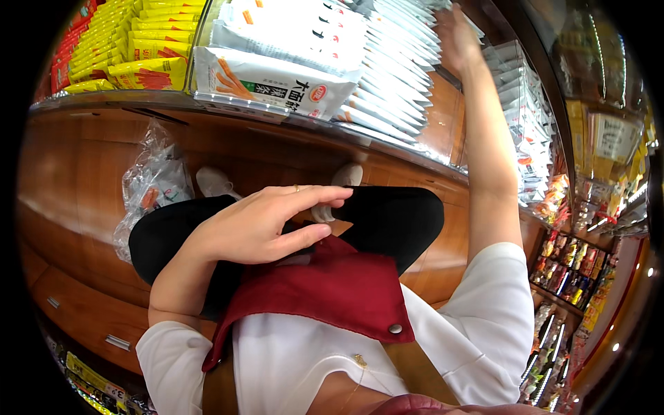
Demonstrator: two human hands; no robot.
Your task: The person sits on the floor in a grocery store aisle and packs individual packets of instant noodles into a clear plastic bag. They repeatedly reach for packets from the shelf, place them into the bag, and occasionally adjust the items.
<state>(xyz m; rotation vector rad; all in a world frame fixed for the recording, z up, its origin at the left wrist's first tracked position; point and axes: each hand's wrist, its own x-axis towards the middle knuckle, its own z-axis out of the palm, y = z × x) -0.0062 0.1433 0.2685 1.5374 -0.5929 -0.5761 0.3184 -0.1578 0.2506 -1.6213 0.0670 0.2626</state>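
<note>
My left hand [264,223] is held over my lap, palm down and fingers extended, above black trousers and a red apron [321,290]; nothing shows in it. My right arm reaches up to the shelf, where my right hand [456,41] is beside the far end of a row of white snack packets [399,78]. That hand is blurred, and whether it grips a packet is unclear. More white packets lie flat at the front of the shelf, with one packet [270,83] leaning at the edge, printed with orange snack sticks.
Yellow snack packets [155,46] fill the compartment at the left, behind a clear divider. A clear plastic bag [155,181] with packets inside lies on the wooden floor beside my knee. Further white packets [524,119] stand right of my arm. Drawers [93,321] are at the lower left.
</note>
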